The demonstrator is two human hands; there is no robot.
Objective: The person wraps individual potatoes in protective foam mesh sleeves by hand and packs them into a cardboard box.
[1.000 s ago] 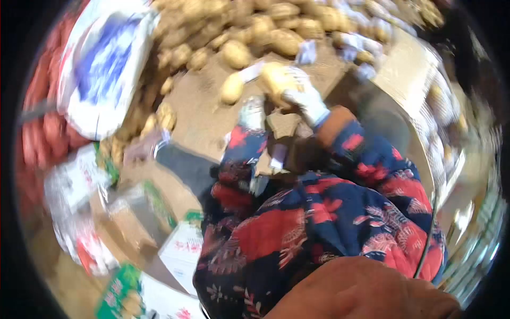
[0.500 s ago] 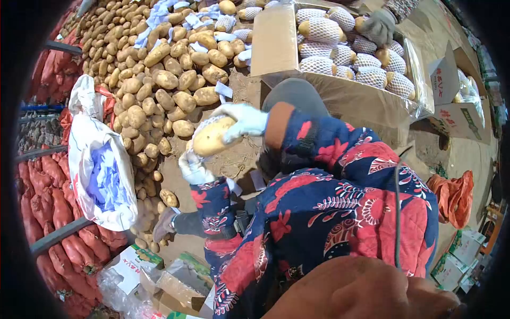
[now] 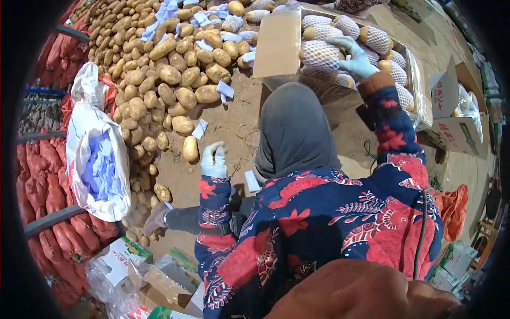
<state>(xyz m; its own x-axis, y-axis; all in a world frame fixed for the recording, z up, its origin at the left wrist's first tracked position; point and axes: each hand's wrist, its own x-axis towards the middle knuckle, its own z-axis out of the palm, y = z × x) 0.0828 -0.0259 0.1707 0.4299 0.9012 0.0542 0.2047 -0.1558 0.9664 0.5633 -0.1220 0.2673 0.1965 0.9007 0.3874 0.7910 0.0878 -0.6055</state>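
Note:
My right hand point(image 3: 357, 59), in a pale glove, is over the cardboard box point(image 3: 277, 49) at the upper right. Its fingers are closed on a potato in a white foam net point(image 3: 321, 53), which lies among other netted potatoes point(image 3: 376, 39) in the box. My left hand point(image 3: 214, 159), gloved too, is above the dirt floor with bent fingers apart and nothing in them. Just left of it a bare potato point(image 3: 190, 149) lies on the ground, close to the edge of the large potato pile point(image 3: 164, 95).
A white sack point(image 3: 123, 175) of bluish foam nets point(image 3: 104, 167) stands at the left, before red mesh sacks point(image 3: 56, 196). Loose nets point(image 3: 200, 129) lie about. Another carton point(image 3: 451, 101) is at the right. Cartons and plastic lie at the lower left. A patterned sleeve point(image 3: 355, 4) shows beyond the box.
My right hand has moved from the left hand to the box with a netted potato. My left hand has let go of it. The other person's grey-gloved hand has left the box.

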